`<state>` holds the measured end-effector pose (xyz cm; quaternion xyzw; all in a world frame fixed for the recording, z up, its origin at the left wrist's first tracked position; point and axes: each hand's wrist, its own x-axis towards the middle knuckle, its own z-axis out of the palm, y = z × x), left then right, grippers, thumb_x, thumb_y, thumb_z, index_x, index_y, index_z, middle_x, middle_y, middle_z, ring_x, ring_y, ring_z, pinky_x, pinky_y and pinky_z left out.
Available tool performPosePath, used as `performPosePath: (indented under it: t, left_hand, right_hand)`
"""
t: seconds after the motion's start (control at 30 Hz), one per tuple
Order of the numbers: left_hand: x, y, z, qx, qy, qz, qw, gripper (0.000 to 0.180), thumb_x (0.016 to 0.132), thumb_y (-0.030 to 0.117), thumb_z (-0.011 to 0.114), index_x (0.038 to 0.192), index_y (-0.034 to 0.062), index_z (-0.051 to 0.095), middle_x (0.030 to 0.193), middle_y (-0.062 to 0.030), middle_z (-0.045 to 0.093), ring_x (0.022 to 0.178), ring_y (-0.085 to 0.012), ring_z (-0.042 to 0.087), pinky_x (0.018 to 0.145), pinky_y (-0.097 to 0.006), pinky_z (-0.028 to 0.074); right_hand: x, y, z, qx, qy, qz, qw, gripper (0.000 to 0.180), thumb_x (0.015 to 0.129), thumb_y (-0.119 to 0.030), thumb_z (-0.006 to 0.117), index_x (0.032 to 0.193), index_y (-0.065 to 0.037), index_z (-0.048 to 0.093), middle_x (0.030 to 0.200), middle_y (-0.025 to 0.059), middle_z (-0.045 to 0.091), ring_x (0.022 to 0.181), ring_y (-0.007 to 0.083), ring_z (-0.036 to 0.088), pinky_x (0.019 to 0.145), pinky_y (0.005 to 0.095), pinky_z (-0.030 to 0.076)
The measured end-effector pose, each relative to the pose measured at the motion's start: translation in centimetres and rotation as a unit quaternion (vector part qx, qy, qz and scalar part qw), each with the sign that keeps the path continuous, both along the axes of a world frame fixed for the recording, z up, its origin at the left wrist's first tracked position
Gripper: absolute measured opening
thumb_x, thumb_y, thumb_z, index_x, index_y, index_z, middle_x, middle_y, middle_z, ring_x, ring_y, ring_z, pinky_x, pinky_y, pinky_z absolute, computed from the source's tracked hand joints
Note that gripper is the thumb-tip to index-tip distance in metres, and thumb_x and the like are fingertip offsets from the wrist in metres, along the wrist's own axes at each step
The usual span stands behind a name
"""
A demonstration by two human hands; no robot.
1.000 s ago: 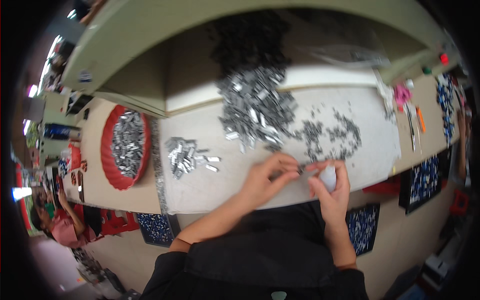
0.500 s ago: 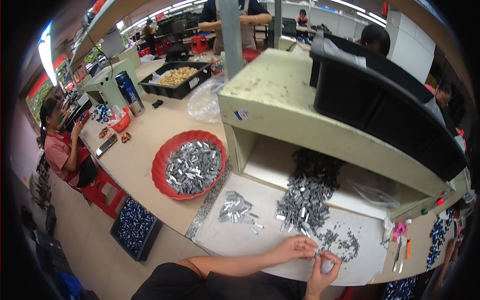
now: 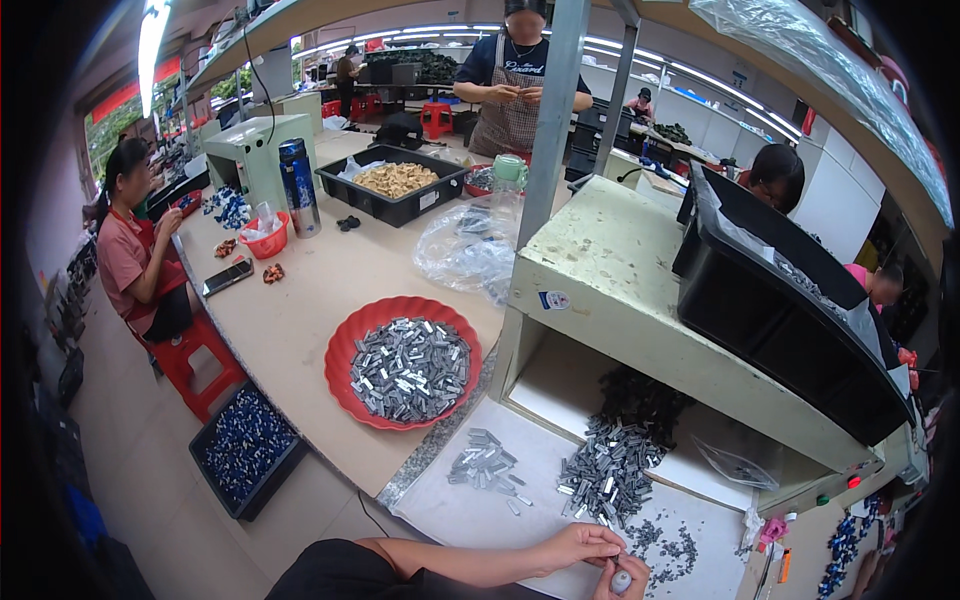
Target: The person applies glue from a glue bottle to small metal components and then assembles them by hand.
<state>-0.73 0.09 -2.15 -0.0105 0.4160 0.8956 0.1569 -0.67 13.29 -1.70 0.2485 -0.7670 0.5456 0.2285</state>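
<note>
Left-hand fingers [image 3: 600,549] are pinching a small dark piece [image 3: 614,558], right-hand fingers [image 3: 637,573] are gripping a white rounded object [image 3: 621,581], apparently mid-handwork, next calling for steady alignment.

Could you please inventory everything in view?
Cabinet: one, pale green, right
Worktop: one, whitish, before cabinet
Bin: one, black, atop cabinet
Bowl: one, red, left of worktop
Small bars: many, silver-grey, in bowl and on worktop
Tiny parts: many, dark grey, worktop's right
Flask: one, mostly blue, beyond bowl
Tray: one, black, right of flask
Basket: one, red, beside flask
Phone: one, dark, near basket
Floor tray: one, dark, lower left
Co-workers: at least five, varied clothing, around
Left hand: one, bare, bottom
Right hand: one, bare, bottom, holding whitish object
</note>
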Motion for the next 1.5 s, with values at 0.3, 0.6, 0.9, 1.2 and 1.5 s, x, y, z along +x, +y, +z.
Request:
performPosePath:
  t: [0.3,0.6,0.9,1.2,1.5]
  left_hand:
    - [0.1,0.2,0.2,0.0,-0.005,0.022,1.0,0.023,0.084,0.018,0.053,0.103,0.0029,0.054,0.091,-0.0037,0.06,0.077,-0.0076,0.057,0.068,-0.02,0.047]
    - [0.3,0.5,0.1,0.03,0.008,-0.009,0.999,0.028,0.085,0.018,0.052,0.108,0.002,0.05,0.095,-0.0058,0.058,0.081,-0.01,0.057,0.073,-0.022,0.045]
    - [-0.5,0.7,0.0,0.045,0.059,0.021,0.997,0.024,0.084,0.014,0.052,0.104,0.0015,0.051,0.089,-0.0043,0.059,0.073,-0.008,0.057,0.065,-0.02,0.046]
    - [-1.2,2.1,-1.9,0.061,0.061,0.018,0.996,0.022,0.081,0.018,0.056,0.1,0.0049,0.053,0.077,-0.0008,0.059,0.059,-0.0034,0.053,0.048,-0.017,0.044]
    - [-0.2,3.0,-1.1,0.047,0.068,0.066,0.994,0.02,0.079,0.018,0.059,0.095,0.0049,0.059,0.08,-0.0061,0.063,0.066,-0.0122,0.059,0.058,-0.026,0.049]
  right_hand:
    - [0.1,0.2,-0.4,-0.008,-0.003,-0.035,0.999,0.017,0.074,0.001,0.061,0.089,0.001,0.052,0.085,0.0116,0.055,0.078,0.021,0.052,0.073,0.0299,0.042]
    - [0.2,0.2,0.2,-0.033,-0.089,-0.098,0.991,0.018,0.079,-0.009,0.058,0.091,0.003,0.051,0.083,0.0118,0.055,0.075,0.0202,0.052,0.072,0.0304,0.042]
    - [-0.3,-0.6,0.5,-0.099,-0.161,-0.095,0.977,0.01,0.081,-0.005,0.048,0.087,0.002,0.044,0.086,0.0067,0.045,0.078,0.0148,0.045,0.066,0.0257,0.04]
    - [-3.8,-2.6,-3.0,-0.095,-0.113,-0.044,0.988,0.016,0.082,-0.009,0.049,0.093,0.002,0.044,0.087,0.0069,0.046,0.072,0.012,0.047,0.06,0.0197,0.041]
    - [-4.8,-5.9,-4.7,-0.062,-0.153,0.062,0.984,0.024,0.082,-0.016,0.05,0.097,0.001,0.043,0.088,0.0079,0.047,0.073,0.0134,0.048,0.062,0.0217,0.042]
